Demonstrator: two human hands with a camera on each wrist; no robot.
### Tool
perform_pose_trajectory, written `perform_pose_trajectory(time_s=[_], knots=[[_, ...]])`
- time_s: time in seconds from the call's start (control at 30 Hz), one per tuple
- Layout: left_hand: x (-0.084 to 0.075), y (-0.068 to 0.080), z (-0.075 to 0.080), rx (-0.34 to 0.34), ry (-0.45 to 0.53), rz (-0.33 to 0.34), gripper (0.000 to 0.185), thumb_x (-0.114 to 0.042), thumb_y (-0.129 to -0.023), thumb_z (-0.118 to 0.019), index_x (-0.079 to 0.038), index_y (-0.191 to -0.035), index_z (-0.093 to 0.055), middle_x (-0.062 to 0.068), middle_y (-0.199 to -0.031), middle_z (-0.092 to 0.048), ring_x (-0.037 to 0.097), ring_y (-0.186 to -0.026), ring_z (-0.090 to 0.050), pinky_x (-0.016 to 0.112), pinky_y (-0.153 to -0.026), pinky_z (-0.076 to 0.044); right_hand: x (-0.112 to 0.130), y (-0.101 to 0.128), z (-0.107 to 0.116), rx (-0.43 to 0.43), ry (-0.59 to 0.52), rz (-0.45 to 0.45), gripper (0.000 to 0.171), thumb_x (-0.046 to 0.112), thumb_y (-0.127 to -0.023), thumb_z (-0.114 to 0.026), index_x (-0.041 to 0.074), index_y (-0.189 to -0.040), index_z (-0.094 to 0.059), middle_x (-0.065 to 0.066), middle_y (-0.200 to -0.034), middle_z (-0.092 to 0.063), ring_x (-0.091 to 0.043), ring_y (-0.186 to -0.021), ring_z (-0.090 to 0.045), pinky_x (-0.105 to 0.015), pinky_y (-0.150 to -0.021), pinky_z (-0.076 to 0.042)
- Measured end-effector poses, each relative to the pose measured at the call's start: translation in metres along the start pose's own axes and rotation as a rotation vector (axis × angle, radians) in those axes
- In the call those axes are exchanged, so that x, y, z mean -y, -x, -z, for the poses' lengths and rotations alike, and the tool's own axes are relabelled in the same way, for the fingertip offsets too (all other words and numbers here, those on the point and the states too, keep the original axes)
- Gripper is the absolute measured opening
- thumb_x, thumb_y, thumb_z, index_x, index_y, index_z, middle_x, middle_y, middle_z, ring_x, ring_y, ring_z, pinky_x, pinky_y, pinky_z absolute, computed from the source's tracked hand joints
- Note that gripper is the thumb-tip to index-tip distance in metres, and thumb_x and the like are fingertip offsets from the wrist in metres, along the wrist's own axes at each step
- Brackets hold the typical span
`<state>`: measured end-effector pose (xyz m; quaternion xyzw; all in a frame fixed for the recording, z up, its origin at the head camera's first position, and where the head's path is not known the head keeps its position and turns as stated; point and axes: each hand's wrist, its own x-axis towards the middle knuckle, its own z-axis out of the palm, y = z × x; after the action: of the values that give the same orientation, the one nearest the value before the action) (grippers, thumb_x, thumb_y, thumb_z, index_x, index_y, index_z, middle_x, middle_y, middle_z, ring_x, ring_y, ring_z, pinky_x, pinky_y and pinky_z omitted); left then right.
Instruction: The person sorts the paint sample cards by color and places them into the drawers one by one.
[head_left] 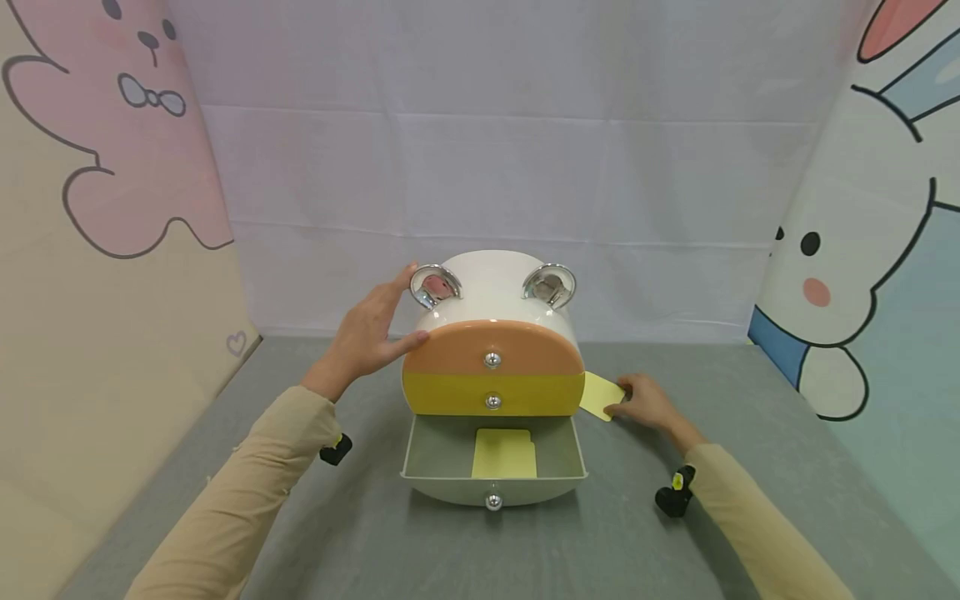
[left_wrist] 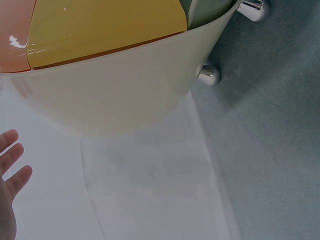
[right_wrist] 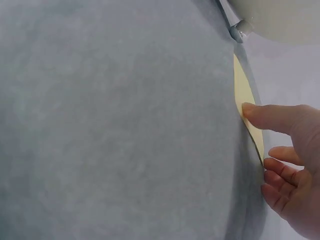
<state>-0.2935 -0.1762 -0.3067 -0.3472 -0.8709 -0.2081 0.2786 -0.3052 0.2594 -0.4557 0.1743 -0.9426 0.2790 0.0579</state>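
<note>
No words, numbers, labels or brand marks can be read in any of the three views. The yellow slips appear blank, though the right wrist view shows the one there nearly edge-on, so its face cannot be checked. The only sign is a small outlined heart drawn low on the left cartoon backdrop.
</note>
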Motion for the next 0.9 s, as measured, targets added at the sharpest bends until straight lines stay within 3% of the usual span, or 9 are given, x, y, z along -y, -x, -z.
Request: perform_pose_trajectory(time_s=[0.13,0.23,0.3,0.37,0.57,0.9], knots=[[0.0,0.0,0.0,0.001,0.004,-0.001,0.089,-0.072,-0.08,-0.035,-0.015,-0.146,-0.017,0.011,-0.139,-0.039,0.031,-0.112,-0.047,0.05,-0.085,-0.043,0.001,-0.001,0.001,0.014,-0.055,-0.027,0.028,0.01,-0.066,-0.078,-0.006,-0.076,-0.057,-0.005,-0.062,-0.047,-0.012,-0.056,-0.038,-0.025,-0.052,-0.031],[0.0,0.0,0.0,0.004,0.005,0.0,0.089,-0.072,-0.08,-0.035,-0.015,-0.146,-0.017,0.011,-0.139,-0.039,0.031,-0.111,-0.047,0.05,-0.084,-0.043,0.001,-0.001,0.003,0.024,-0.1,-0.099,0.04,0.008,-0.067,-0.077,-0.015,-0.095,-0.058,-0.018,-0.079,-0.057,-0.021,-0.067,-0.05,-0.031,-0.058,-0.042],[0.0,0.0,0.0,0.006,0.004,0.001,0.09,-0.072,-0.08,-0.034,-0.015,-0.146,-0.017,0.011,-0.139,-0.039,0.031,-0.111,-0.047,0.05,-0.084,-0.043,0.002,-0.001,0.005,0.026,-0.143,-0.147,0.048,0.005,-0.071,-0.074,-0.018,-0.107,-0.053,-0.026,-0.094,-0.057,-0.029,-0.078,-0.054,-0.036,-0.064,-0.046],[0.0,0.0,0.0,0.008,0.004,0.002,0.089,-0.072,-0.08,-0.034,-0.015,-0.147,-0.017,0.011,-0.139,-0.039,0.031,-0.111,-0.047,0.05,-0.084,-0.043,0.005,0.001,0.009,0.013,-0.174,-0.175,0.045,0.002,-0.074,-0.069,-0.019,-0.11,-0.05,-0.029,-0.099,-0.053,-0.036,-0.086,-0.053,-0.04,-0.068,-0.047],[0.0,0.0,0.0,0.009,0.006,0.0,0.089,-0.072,-0.08,-0.035,-0.015,-0.147,-0.017,0.012,-0.138,-0.04,0.031,-0.111,-0.047,0.05,-0.084,-0.043,0.015,0.007,0.023,-0.032,-0.267,-0.136,0.029,-0.009,-0.081,-0.053,-0.021,-0.108,-0.05,-0.027,-0.093,-0.049,-0.037,-0.082,-0.054,-0.041,-0.064,-0.05],[0.001,-0.001,0.0,0.006,-0.002,-0.011,0.089,-0.072,-0.08,-0.035,-0.015,-0.147,-0.017,0.013,-0.137,-0.041,0.031,-0.112,-0.047,0.05,-0.085,-0.043,0.022,0.014,0.051,-0.002,-0.31,-0.129,0.029,-0.008,-0.088,-0.043,-0.019,-0.114,-0.047,-0.025,-0.096,-0.046,-0.032,-0.083,-0.054,-0.044,-0.072,-0.051]])
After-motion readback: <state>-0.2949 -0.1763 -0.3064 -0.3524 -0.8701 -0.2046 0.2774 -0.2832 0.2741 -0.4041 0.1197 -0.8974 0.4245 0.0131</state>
